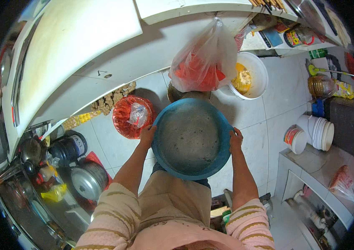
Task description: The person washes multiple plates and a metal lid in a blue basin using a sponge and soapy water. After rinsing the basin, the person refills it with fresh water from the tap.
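A round blue basin [192, 137], full of cloudy greyish water with some froth and dark specks, is held up in front of my body above the floor. My left hand [147, 135] grips its rim on the left, and my right hand [235, 138] grips the rim on the right. Just beyond my left hand stands a bin lined with a red plastic bag [122, 120], with a crumpled clear wrapper [138, 115] in it. Past the basin's far edge, a bulging translucent plastic bag [206, 62] with red contents hangs from the counter.
A white bucket [260, 73] holding orange-yellow liquid stands beyond the basin at the right. White tubs [316, 131] sit on a tiled ledge [308, 164]. At left are a lidded metal pot [86, 182] and a dark water jug [69, 147]. White counters [80, 40] curve across the far side.
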The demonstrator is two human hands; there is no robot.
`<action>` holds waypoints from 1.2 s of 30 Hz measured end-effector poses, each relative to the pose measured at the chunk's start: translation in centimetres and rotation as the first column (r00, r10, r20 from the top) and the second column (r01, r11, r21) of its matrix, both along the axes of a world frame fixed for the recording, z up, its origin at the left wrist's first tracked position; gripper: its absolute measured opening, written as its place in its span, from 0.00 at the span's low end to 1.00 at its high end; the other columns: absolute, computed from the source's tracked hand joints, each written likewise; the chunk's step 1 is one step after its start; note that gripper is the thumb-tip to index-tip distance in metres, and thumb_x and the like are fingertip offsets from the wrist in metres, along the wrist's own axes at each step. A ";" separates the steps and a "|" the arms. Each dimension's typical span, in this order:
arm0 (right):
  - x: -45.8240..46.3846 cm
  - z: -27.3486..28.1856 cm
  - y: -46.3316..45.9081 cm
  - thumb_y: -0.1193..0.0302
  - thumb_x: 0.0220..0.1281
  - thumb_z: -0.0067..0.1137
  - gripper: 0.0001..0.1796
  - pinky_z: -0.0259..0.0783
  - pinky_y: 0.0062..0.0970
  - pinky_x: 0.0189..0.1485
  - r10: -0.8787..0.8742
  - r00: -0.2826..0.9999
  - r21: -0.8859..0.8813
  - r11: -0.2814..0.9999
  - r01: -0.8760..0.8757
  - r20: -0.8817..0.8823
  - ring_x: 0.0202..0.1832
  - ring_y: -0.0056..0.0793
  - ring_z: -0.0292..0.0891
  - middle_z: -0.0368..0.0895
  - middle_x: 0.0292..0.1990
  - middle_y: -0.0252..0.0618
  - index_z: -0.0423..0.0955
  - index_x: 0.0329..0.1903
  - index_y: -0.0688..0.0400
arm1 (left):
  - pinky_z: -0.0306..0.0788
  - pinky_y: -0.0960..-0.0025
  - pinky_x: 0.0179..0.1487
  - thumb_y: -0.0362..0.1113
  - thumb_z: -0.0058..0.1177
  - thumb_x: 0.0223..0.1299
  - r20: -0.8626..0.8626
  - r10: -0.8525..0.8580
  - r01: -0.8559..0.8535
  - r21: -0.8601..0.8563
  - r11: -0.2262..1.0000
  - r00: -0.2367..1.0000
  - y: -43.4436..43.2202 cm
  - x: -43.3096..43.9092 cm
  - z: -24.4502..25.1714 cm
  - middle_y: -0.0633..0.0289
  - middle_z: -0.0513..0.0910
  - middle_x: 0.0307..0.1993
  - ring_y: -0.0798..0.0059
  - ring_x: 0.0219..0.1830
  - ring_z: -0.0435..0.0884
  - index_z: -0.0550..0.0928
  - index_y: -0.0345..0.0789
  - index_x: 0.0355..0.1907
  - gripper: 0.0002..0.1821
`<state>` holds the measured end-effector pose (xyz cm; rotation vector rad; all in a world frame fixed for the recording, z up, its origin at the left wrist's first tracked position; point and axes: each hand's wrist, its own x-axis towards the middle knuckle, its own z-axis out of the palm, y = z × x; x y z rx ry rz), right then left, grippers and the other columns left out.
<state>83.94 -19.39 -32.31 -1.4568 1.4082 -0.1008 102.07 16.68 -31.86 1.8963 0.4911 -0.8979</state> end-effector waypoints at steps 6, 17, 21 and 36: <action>-0.5 -2.2 -0.3 0.73 0.54 0.55 0.19 0.69 0.25 0.41 0.060 0.997 -0.045 0.997 -0.062 -0.043 0.37 0.26 0.71 0.76 0.39 0.40 0.69 0.51 0.60 | 0.70 0.68 0.44 0.44 0.50 0.53 -0.053 -0.102 0.106 0.072 0.992 0.993 -0.5 1.3 0.7 0.54 0.81 0.37 0.68 0.39 0.79 0.78 0.31 0.44 0.20; 2.0 0.1 0.0 0.70 0.54 0.55 0.18 0.67 0.29 0.48 0.169 0.970 0.080 0.984 -0.157 -0.174 0.44 0.34 0.72 0.76 0.45 0.44 0.71 0.48 0.60 | 0.72 0.67 0.39 0.48 0.50 0.52 -0.040 -0.176 0.178 0.081 0.981 0.984 1.1 2.3 -1.4 0.52 0.82 0.32 0.66 0.34 0.81 0.80 0.32 0.40 0.21; 0.6 -2.3 -0.5 0.69 0.52 0.55 0.19 0.68 0.29 0.44 0.204 0.961 -0.049 0.975 -0.216 -0.186 0.40 0.33 0.73 0.77 0.41 0.43 0.70 0.48 0.61 | 0.72 0.66 0.39 0.47 0.51 0.52 -0.016 -0.275 0.276 0.087 0.957 0.961 3.7 2.2 -6.7 0.50 0.81 0.31 0.65 0.33 0.81 0.80 0.30 0.39 0.21; 2.5 -0.9 -2.5 0.70 0.51 0.55 0.18 0.69 0.27 0.36 0.295 0.920 0.053 0.955 -0.292 -0.259 0.32 0.29 0.73 0.77 0.33 0.42 0.69 0.46 0.62 | 0.73 0.60 0.35 0.46 0.45 0.54 -0.288 -0.142 0.180 0.110 0.978 0.947 0.0 4.5 -2.0 0.46 0.79 0.31 0.61 0.32 0.81 0.77 0.26 0.39 0.22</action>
